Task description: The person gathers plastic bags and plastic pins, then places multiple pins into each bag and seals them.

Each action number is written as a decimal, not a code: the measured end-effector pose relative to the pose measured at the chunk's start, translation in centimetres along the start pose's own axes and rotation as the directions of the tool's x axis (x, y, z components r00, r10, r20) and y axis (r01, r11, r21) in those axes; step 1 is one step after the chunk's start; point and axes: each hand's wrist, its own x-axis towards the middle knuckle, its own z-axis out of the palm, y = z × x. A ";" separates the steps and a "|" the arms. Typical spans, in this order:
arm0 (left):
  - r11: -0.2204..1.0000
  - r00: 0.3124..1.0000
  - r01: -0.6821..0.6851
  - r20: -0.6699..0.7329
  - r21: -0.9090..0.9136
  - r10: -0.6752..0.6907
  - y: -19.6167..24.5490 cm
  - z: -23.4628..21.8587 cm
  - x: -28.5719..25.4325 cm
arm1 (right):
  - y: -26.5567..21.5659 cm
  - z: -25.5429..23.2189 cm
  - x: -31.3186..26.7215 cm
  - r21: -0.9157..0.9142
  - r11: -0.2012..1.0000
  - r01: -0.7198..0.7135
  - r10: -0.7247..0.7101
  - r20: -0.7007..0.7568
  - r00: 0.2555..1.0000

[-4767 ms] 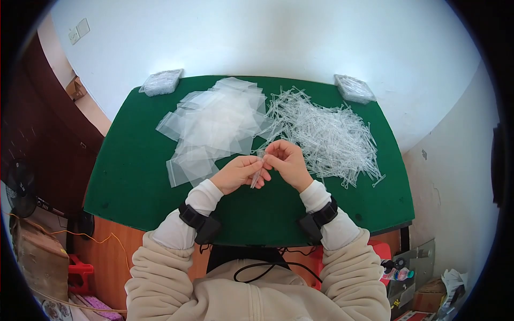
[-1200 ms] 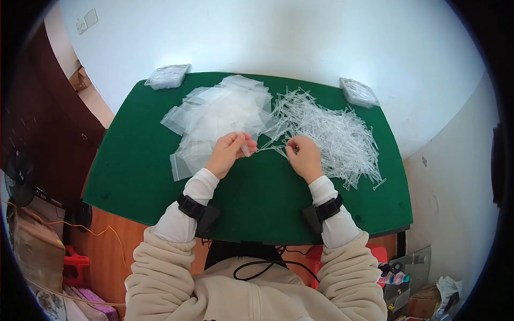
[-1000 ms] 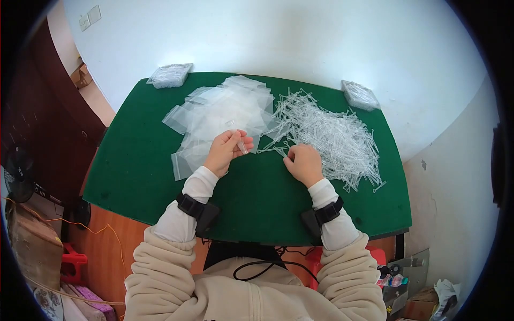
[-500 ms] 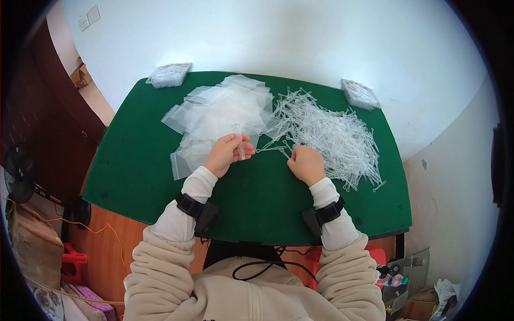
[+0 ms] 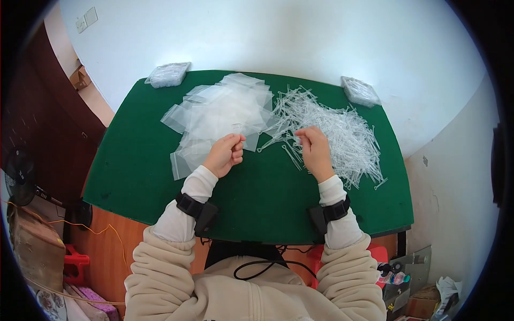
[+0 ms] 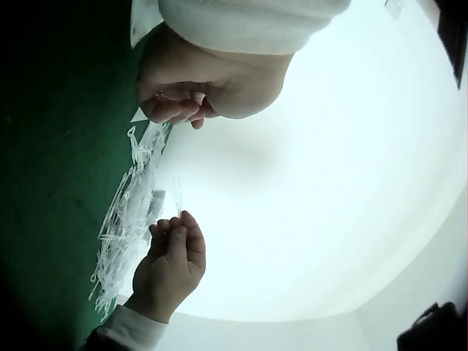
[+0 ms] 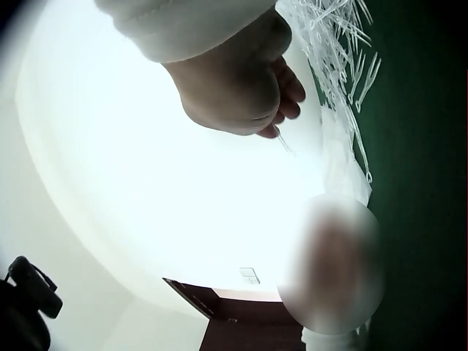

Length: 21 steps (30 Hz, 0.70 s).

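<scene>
My left hand [image 5: 226, 155] is over the near right edge of the pile of clear zip bags [image 5: 219, 115]. Its fingers curl round a small bunch of clear plastic sticks [image 5: 237, 127], mostly hidden in the palm. To the right, my right hand [image 5: 315, 152] is raised at the left edge of a heap of clear sticks with looped ends [image 5: 345, 142]. In the left wrist view its thumb and fingertips pinch a thin clear stick [image 6: 178, 196]. Between the hands, a few loose sticks [image 5: 292, 157] lie on the green cloth.
Two packed clear boxes stand at the back corners of the green table [image 5: 257, 208], the left box [image 5: 168, 75] and the right box [image 5: 360, 92]. A white wall [image 5: 289, 37] rises behind. Black cameras are strapped to both wrists.
Earlier the hands met at the middle over the bunch; they have since parted. In the last half second my right hand lifted up and right off the loose sticks, and my left fingers curled in.
</scene>
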 end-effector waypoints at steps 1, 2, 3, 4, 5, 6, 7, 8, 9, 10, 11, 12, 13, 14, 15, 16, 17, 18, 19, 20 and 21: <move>1.000 0.999 0.021 0.028 0.000 -0.021 -0.1 0.1 0.0 | -0.4 0.2 0.0 0.164 0.985 -0.051 0.038 0.082 0.996; 0.999 0.997 0.043 0.058 0.000 -0.042 -0.2 0.2 0.1 | -0.7 0.3 -0.1 0.317 0.941 -0.114 0.063 0.167 0.984; 0.999 0.997 0.046 0.060 0.002 -0.046 -0.4 0.4 0.1 | -1.2 0.4 -0.3 0.316 0.942 -0.116 0.067 0.164 0.984; 0.996 0.995 0.068 0.071 0.054 -0.072 -0.6 0.8 0.0 | -2.2 0.3 -0.4 0.415 0.875 -0.250 0.129 0.297 0.946; 0.990 0.992 0.089 0.079 0.106 -0.097 -0.8 1.1 -0.2 | -3.1 0.2 -0.5 0.488 0.783 -0.386 0.169 0.430 0.887; 0.981 0.988 0.109 0.087 0.158 -0.124 -0.9 1.5 -0.4 | -3.4 0.2 -0.6 0.531 0.670 -0.519 0.184 0.558 0.809; 0.981 0.988 0.113 0.088 0.160 -0.128 -0.9 1.8 -0.7 | -3.4 0.2 -0.7 0.531 0.669 -0.520 0.188 0.556 0.809; 0.968 0.977 0.142 0.125 0.206 -0.170 -0.8 2.2 -1.0 | -3.4 0.2 -0.7 0.525 0.664 -0.533 0.184 0.576 0.796; 0.953 0.964 0.168 0.160 0.253 -0.213 -0.7 2.6 -1.3 | -3.3 0.2 -0.7 0.519 0.659 -0.544 0.178 0.595 0.784; 0.935 0.947 0.191 0.193 0.300 -0.256 -0.7 2.8 -1.5 | -3.3 0.2 -0.7 0.513 0.655 -0.555 0.172 0.613 0.771; 0.933 0.946 0.193 0.194 0.303 -0.258 -0.8 2.7 -1.4 | -3.3 0.2 -0.7 0.515 0.654 -0.555 0.175 0.611 0.772; 0.928 0.929 0.200 0.241 0.313 -0.282 -1.0 2.5 -1.3 | -3.3 0.3 -0.7 0.524 0.647 -0.554 0.176 0.604 0.777; 0.923 0.908 0.206 0.288 0.324 -0.304 -1.2 2.3 -1.2 | -3.3 0.4 -0.7 0.533 0.641 -0.552 0.177 0.597 0.782; 0.918 0.884 0.212 0.335 0.335 -0.326 -1.2 2.4 -1.2 | -3.3 0.4 -0.7 0.542 0.635 -0.550 0.178 0.591 0.787; 0.917 0.883 0.212 0.336 0.338 -0.328 -1.1 2.6 -1.2 | -3.4 0.4 -0.7 0.543 0.634 -0.550 0.180 0.587 0.789; 0.915 0.875 0.223 0.344 0.337 -0.340 -1.1 2.7 -1.3 | -3.4 0.5 -0.8 0.542 0.652 -0.529 0.188 0.561 0.806; 0.912 0.868 0.234 0.351 0.336 -0.352 -1.1 2.8 -1.5 | -3.4 0.6 -0.9 0.540 0.670 -0.509 0.195 0.534 0.823; 0.910 0.860 0.245 0.359 0.334 -0.362 -1.0 2.9 -1.5 | -3.3 0.7 -0.9 0.536 0.688 -0.488 0.200 0.507 0.838; 0.910 0.860 0.244 0.359 0.335 -0.363 -1.0 2.9 -1.5 | -3.2 0.8 -0.9 0.537 0.689 -0.488 0.200 0.506 0.839; 0.915 0.858 0.238 0.371 0.325 -0.354 -1.0 2.8 -1.5 | -2.9 0.9 -0.9 0.532 0.729 -0.431 0.175 0.463 0.869; 0.921 0.857 0.231 0.383 0.314 -0.346 -1.0 2.8 -1.5 | -2.7 1.1 -0.9 0.523 0.766 -0.373 0.148 0.422 0.895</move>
